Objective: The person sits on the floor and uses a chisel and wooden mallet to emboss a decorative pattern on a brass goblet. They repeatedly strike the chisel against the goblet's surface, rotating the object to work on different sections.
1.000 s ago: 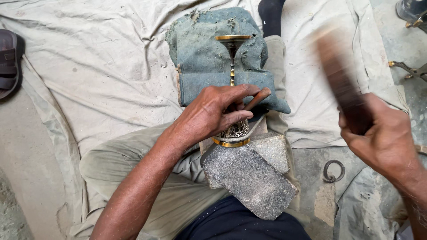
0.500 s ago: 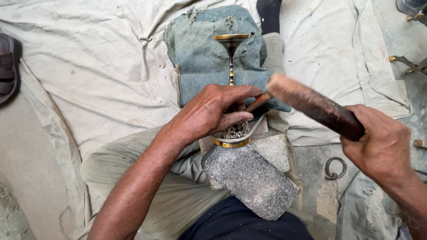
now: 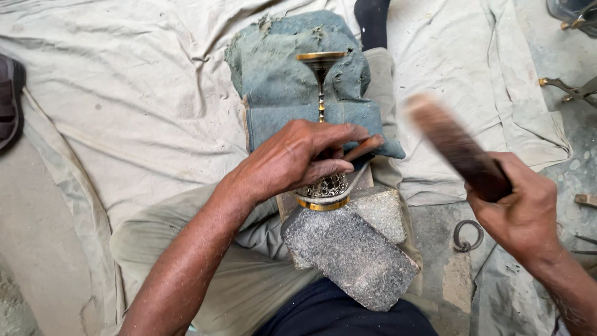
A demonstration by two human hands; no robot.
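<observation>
A brass goblet-like piece point(image 3: 323, 112) with a pierced, patterned bowl lies on its side across a folded blue-grey cloth pad point(image 3: 280, 93); its rim rests on a grey stone block point(image 3: 348, 252). My left hand point(image 3: 298, 158) presses down on the bowl and pinches a thin copper-coloured punch point(image 3: 364, 148) against it. My right hand point(image 3: 522, 211) grips a dark wooden mallet point(image 3: 457, 146), raised and blurred, to the right of the piece and apart from the punch.
A beige canvas sheet point(image 3: 137, 93) covers the ground. My legs in khaki trousers point(image 3: 242, 286) lie under the block. A metal ring point(image 3: 466, 235) sits on the floor at right, metal tools point(image 3: 569, 90) at the far right, a sandal point(image 3: 9, 102) at the left edge.
The mallet came down onto the punch half a second ago and has now swung back up to the right. The left hand and the brass piece stay put.
</observation>
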